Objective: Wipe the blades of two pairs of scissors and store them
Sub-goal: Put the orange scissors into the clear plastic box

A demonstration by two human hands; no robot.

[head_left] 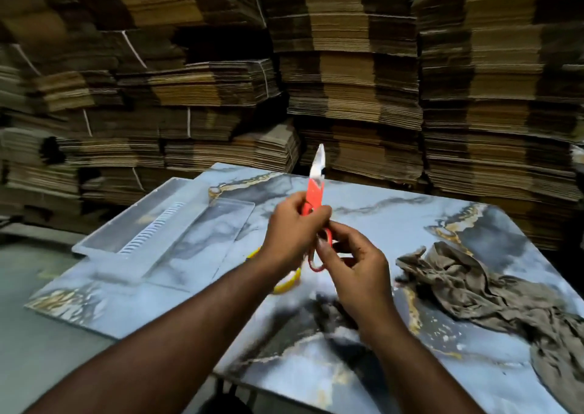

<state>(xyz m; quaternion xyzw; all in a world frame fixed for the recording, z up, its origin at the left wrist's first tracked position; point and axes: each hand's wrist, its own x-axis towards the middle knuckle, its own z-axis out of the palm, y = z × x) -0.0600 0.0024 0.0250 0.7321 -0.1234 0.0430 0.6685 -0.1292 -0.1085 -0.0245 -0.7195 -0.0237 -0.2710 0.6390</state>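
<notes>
Red-handled scissors (315, 189) are up in the air over the marble-patterned table (395, 211), blades together and pointing up and away. Left hand (292, 224) has its fingers curled round the handle just below the pivot. Right hand (354, 265) pinches the lower finger loop. Both hands hold the same pair.

Second pair: only yellow handles (286, 284) show, lying on the table under the left wrist. Blades hidden, so I can't tell their state.

Brown rag (467, 284) is crumpled on the table to the right, well apart from both hands. Clear plastic tray (132, 243) sits at the left of the table; probably the storage spot, can't confirm.

Judgement: no wiping contact right now, looks like regripping or inspecting. To do the step well:
- keep the left hand on the handle, clear of the edges
- free the right hand to fetch the rag
- fold the rag over the blade spine, wipe pivot to tip, never toward the fingers
- open the blades to reach the inner faces, then close them before storing
- point the tip away throughout

Risk: loose grip at the loop lets the blades swing open.
</notes>
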